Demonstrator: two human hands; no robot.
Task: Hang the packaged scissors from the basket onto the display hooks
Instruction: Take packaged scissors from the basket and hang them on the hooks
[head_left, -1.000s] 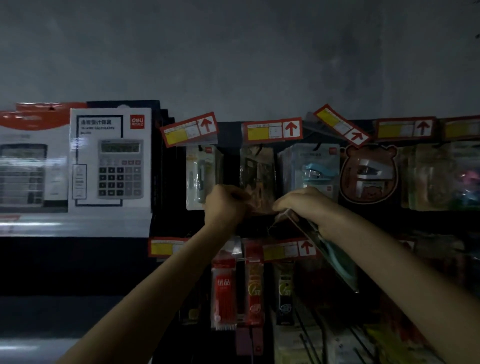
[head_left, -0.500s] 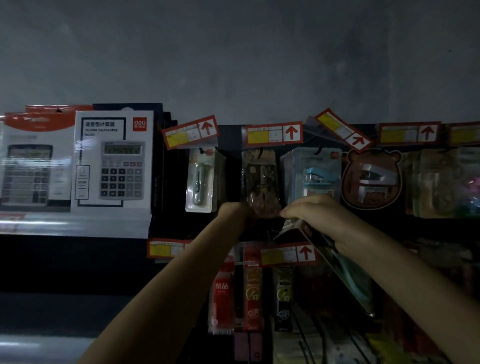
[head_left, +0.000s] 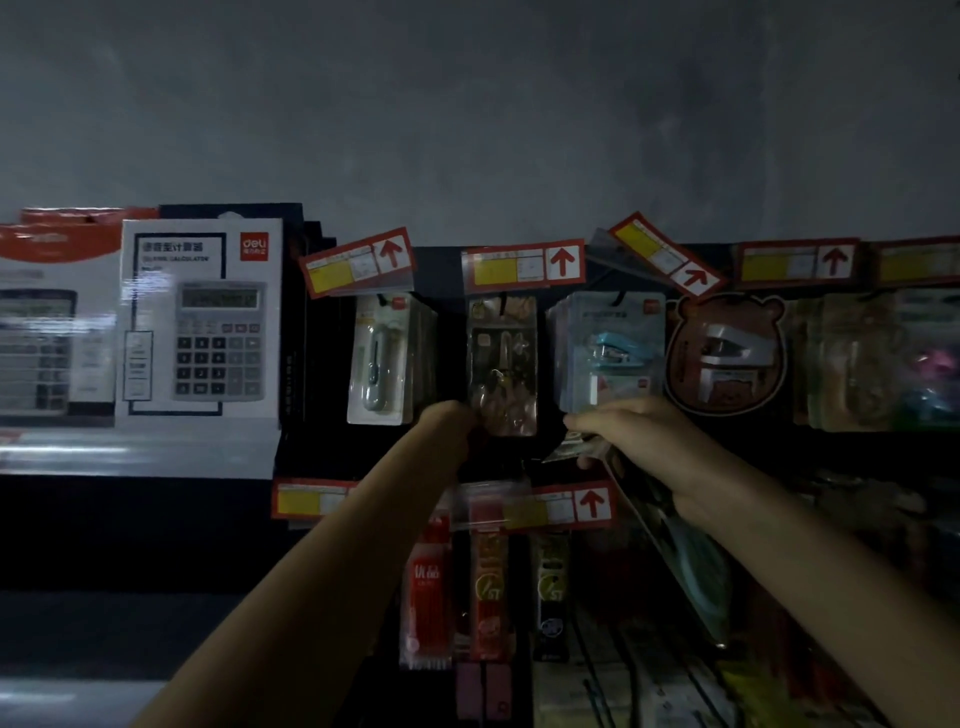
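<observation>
Here, scissors pack (head_left: 670, 535) in right grip (head_left: 644, 441)

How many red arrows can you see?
5: four along the top row, one on the lower tag between the arms. Dark edges may hide more.

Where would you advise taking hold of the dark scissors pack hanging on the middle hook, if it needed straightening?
Probably the bottom edge of the dark scissors pack, coming from below and the left, as the left hand does now. It hangs flat from its top hole, so the lower end swings free, while packs crowd both sides and a price tag covers the top.
</observation>
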